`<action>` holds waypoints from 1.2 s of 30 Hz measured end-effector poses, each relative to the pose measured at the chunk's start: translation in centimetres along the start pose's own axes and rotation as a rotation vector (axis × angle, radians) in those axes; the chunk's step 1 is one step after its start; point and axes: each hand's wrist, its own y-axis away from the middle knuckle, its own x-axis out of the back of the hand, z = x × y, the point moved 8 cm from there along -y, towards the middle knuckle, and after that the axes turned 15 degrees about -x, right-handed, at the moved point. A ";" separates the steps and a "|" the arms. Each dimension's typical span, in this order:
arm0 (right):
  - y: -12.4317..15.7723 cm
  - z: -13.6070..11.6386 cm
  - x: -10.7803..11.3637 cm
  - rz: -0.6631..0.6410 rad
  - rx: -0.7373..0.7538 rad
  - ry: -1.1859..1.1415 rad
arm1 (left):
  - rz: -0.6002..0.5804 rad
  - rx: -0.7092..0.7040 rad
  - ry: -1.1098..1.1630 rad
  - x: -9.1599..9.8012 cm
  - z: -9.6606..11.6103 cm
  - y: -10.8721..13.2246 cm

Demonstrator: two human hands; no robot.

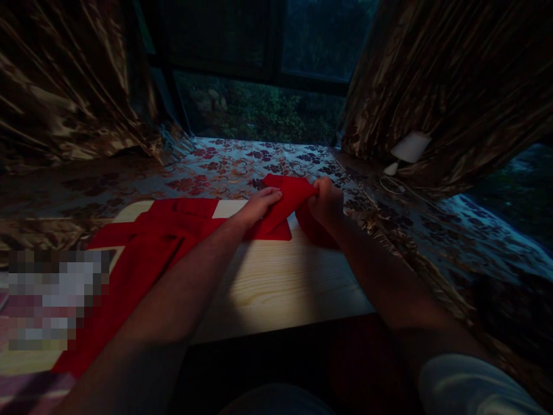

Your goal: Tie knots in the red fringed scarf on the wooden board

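Head view, forward-down, close over table (276, 282)

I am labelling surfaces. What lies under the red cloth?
A pale wooden board shows around the red cloth, which lies on it. The left hand and right hand hold its far end. Anything beneath the cloth is hidden.

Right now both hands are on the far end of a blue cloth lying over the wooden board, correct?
Not quite: the cloth is red, not blue, as the head view shows. The left hand and right hand are both on its far end, and it lies over the wooden board.
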 end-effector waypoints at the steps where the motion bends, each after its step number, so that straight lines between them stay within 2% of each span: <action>1: 0.0 0.2 0.1 -0.014 -0.014 0.026 | -0.013 0.028 -0.015 -0.2 0.0 0.0; 5: 0.4 0.5 0.1 -0.113 0.012 0.144 | -0.056 0.104 0.009 0.5 0.7 0.4; 10: 2.6 0.2 -0.2 -0.275 0.179 0.194 | -0.242 0.221 0.031 2.3 3.0 1.8; 13: 3.4 0.4 -0.3 -0.296 0.194 0.203 | -0.362 0.335 -0.041 3.5 3.6 3.1; 16: 3.7 0.8 -0.6 -0.294 0.194 0.247 | -0.471 0.473 -0.184 5.2 3.3 4.4; 20: 3.9 1.5 -0.9 -0.269 0.236 0.294 | -0.605 0.545 -0.319 8.0 3.1 5.8; 22: 4.0 2.1 -0.9 -0.248 0.229 0.299 | -0.603 0.544 -0.293 9.4 3.4 6.5; 25: 4.0 3.0 -0.8 -0.204 0.161 0.262 | -0.521 0.521 -0.197 11.2 4.0 7.4; 30: 4.0 5.8 -1.7 -0.162 -0.156 0.159 | -0.377 0.556 -0.270 15.1 4.4 9.1; 32: 4.6 6.5 -2.8 -0.220 -0.206 0.176 | -0.381 0.579 -0.326 16.3 4.4 9.8; 36: 6.1 7.4 -4.8 -0.415 -0.069 0.349 | -0.430 0.630 -0.466 17.3 3.9 11.3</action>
